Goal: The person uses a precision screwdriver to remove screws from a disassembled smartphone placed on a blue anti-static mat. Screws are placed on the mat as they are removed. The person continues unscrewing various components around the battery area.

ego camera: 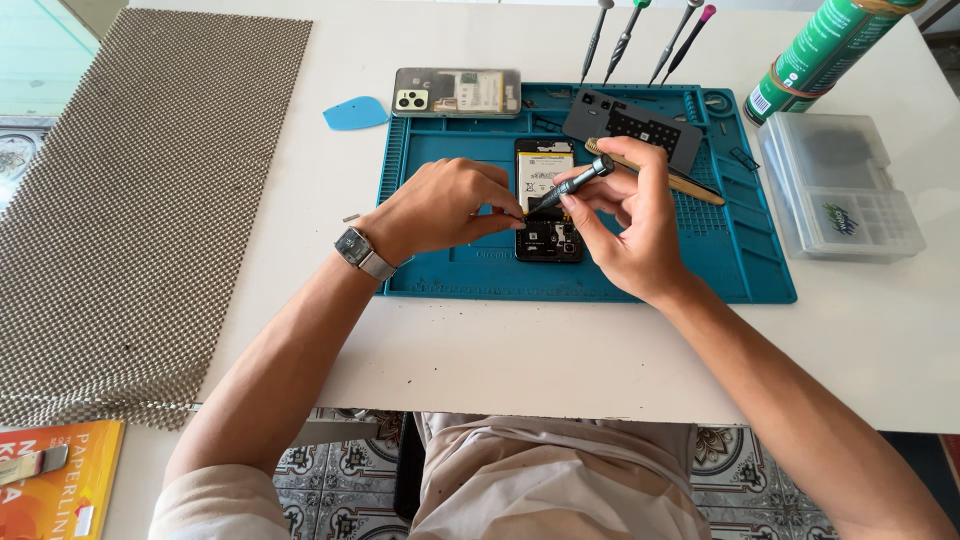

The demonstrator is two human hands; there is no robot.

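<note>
At the near edge of the white table (480,370), both forearms reach forward onto a teal mat (640,285). The left hand (440,205), a watch (358,250) on its wrist, is curled nearly closed, fingertips pinched at the left edge of the opened phone (546,215); whether it grips anything small cannot be told. The right hand (630,215) is closed on a screwdriver (575,185), held between thumb and fingers. The tool's long axis runs from upper right down to lower left, tip meeting the phone just beside the left fingertips. The phone lies lengthwise away from the person, between the two hands, its lower half directly under both; the left fingertips and the tool tip are equally close to it.

Beyond it, a grey panel (630,125) and a second phone back (455,92) rest on the mat's far part, a blue pick (355,113) to the left. Farthest, four drivers (640,35) stand upright; a green can (820,55) and clear box (840,185) sit right. A mesh sheet (130,200) covers the table's left.
</note>
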